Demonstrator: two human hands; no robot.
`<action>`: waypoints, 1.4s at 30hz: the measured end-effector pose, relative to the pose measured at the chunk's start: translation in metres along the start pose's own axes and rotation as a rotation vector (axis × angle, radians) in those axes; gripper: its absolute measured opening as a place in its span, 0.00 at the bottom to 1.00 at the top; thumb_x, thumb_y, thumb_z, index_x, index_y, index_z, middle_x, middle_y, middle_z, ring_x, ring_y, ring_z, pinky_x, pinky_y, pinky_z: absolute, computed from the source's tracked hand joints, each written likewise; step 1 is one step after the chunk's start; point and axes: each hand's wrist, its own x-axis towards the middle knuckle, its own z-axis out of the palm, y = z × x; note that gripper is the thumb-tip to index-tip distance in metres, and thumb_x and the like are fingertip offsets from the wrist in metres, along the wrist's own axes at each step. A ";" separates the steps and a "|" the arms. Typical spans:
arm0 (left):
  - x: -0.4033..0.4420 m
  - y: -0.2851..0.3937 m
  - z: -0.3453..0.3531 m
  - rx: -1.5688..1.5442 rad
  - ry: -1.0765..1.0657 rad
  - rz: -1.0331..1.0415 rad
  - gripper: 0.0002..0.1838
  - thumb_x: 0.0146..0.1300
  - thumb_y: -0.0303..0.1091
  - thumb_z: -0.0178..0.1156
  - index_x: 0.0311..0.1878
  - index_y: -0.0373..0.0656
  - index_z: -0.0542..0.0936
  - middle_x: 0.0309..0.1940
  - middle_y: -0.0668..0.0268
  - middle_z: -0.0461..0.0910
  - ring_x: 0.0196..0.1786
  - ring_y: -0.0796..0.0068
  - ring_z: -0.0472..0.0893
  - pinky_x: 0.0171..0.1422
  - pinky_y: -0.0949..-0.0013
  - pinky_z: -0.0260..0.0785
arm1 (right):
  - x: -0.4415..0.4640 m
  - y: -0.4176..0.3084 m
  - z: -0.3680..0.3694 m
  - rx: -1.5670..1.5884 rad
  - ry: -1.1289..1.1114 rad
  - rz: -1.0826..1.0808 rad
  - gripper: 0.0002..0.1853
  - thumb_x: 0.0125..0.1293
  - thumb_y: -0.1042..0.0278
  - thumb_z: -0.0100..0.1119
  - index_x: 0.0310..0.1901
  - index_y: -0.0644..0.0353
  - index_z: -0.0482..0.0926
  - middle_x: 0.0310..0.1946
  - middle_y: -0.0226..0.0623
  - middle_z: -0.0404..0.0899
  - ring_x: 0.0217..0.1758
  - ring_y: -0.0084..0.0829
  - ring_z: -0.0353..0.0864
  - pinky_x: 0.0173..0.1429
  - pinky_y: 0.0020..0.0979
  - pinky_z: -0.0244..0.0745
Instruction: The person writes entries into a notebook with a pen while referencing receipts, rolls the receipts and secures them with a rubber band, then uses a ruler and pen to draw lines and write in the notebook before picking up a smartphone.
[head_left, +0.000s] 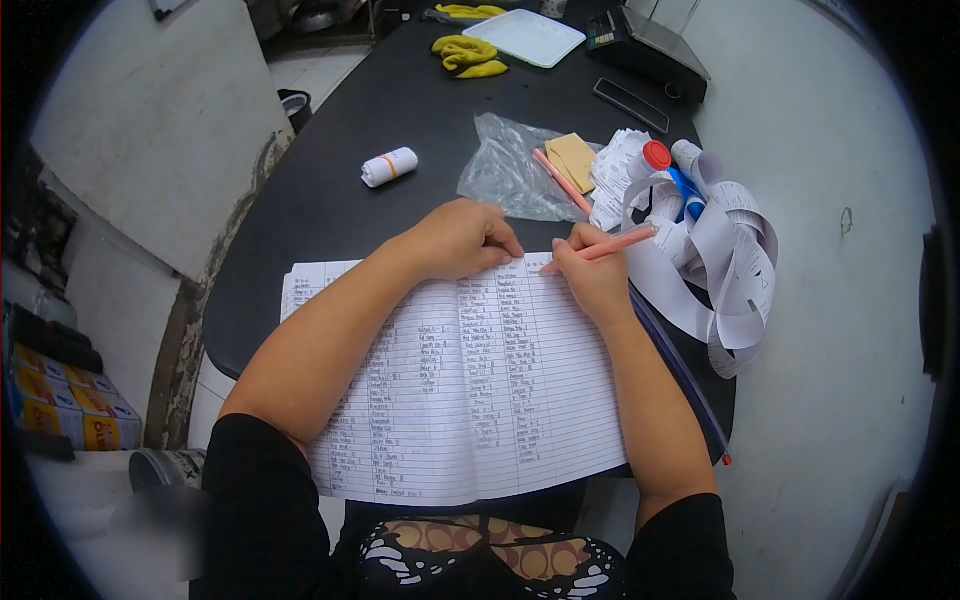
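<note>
An open lined notebook (420, 440), filled with columns of handwriting, lies at the near edge of the black table. My left hand (465, 240) rests across its top edge, fingers bent down onto the paper and holding nothing. On the right page, my right hand (598, 280) grips a pink pen (622, 243), its tip against the paper near the top of a column. Just beyond the hands are a clear plastic bag (505, 165), a second pink pen (562, 183) and a tan paper pad (572, 160).
Long curled receipt strips (735, 270) spill along the right wall, near a red-capped container (656, 155). A rolled paper (389, 167) sits left. Farther back are a phone (631, 105), a scale (650, 50), a white tray (525, 38) and yellow-black gloves (470, 55).
</note>
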 end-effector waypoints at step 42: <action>-0.007 0.019 -0.011 0.079 0.120 -0.074 0.16 0.53 0.33 0.63 0.47 0.47 0.81 0.43 0.61 0.78 0.44 0.62 0.78 0.48 0.65 0.70 | 0.149 -0.095 -0.103 -0.795 0.112 -0.145 0.11 0.54 0.65 0.60 0.34 0.64 0.76 0.33 0.48 0.80 0.41 0.43 0.81 0.46 0.38 0.73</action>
